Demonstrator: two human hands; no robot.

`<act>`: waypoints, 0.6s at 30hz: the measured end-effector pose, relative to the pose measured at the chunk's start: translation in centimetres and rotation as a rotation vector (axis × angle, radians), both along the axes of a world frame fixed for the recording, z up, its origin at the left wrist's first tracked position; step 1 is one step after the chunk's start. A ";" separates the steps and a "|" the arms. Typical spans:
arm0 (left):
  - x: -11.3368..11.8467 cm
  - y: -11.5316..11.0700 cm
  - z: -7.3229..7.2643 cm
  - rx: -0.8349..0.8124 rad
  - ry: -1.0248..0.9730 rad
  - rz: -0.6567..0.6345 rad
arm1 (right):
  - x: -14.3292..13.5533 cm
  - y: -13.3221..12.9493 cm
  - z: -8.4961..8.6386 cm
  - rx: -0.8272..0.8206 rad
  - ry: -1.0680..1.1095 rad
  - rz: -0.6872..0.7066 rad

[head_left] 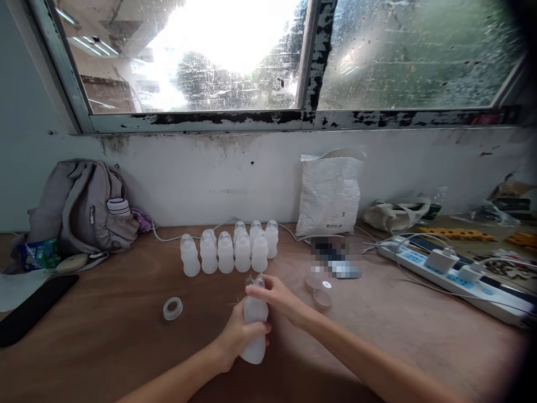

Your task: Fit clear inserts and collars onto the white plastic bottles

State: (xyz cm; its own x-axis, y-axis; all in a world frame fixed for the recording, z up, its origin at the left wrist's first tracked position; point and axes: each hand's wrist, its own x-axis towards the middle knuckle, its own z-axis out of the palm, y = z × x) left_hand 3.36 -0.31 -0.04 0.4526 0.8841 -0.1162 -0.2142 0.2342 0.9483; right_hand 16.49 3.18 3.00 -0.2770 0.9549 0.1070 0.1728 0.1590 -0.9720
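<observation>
Brown counter (126,358) bears clustered baby bottles (225,257). Nearer you than that cluster, your left fingers (260,329) grip one frosted bottle (255,310); your right fingers (257,291) pinch its clear top (260,281). Judged step: top handling, requiring steady left support.

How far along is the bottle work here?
Looks done: the grouped bottles near the wall, clear tops on. In hand: one bottle, body in the left hand, right hand at its top. Possibly left: the loose white ring and round pieces lying apart, though their use is unclear.
</observation>
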 end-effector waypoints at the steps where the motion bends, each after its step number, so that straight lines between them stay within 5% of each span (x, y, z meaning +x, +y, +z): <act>1: 0.3 -0.3 0.3 0.035 0.043 0.073 | -0.3 -0.1 0.1 -0.024 0.007 -0.004; 3: 0.5 -0.8 0.8 0.017 0.027 0.080 | -0.4 -0.5 0.6 -0.113 0.094 0.076; 7: 0.0 -1.1 1.4 -0.167 -0.174 -0.258 | 0.1 -1.3 2.0 -0.352 0.325 0.401; 9: -0.2 -0.5 1.3 -0.048 -0.095 -0.266 | 0.1 -1.5 2.2 -0.308 0.330 0.311; 13: -0.2 1.1 1.4 0.313 0.233 0.009 | -0.5 -1.3 1.9 -0.118 0.282 -0.041; 15: -0.1 1.4 1.8 0.153 0.187 -0.138 | -0.4 -1.2 2.1 -0.168 0.345 -0.003; 18: 0.0 0.7 2.6 -0.152 -0.125 -0.458 | 0.0 -1.6 3.3 -0.250 0.483 0.262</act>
